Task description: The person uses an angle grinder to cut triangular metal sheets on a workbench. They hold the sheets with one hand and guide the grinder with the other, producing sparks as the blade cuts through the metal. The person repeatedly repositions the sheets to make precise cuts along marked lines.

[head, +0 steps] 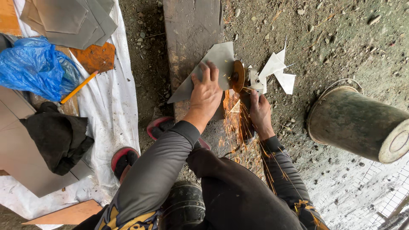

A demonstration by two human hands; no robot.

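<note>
The left hand [205, 91] presses flat on the thin grey metal sheet [213, 64] and should hold it firm, while the right hand [260, 111] grips the sparking round-disc grinder [238, 76].

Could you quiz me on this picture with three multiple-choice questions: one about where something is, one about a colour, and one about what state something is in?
1. Where does the grey metal sheet lie?
A. on the wooden plank
B. inside the bucket
C. on the white tarp

2. What colour is the crumpled plastic bag at the far left?
A. red
B. blue
C. green

3. What is the grinder disc doing?
A. lying idle on the ground
B. throwing sparks against the sheet
C. packed in a box

Answers:
1. A, the left hand presses the sheet flat on the wooden plank.
2. B, the bag is bright blue beside the white tarp.
3. B, orange sparks stream from the disc toward the person, while the right hand has its grip on the tool.
</note>
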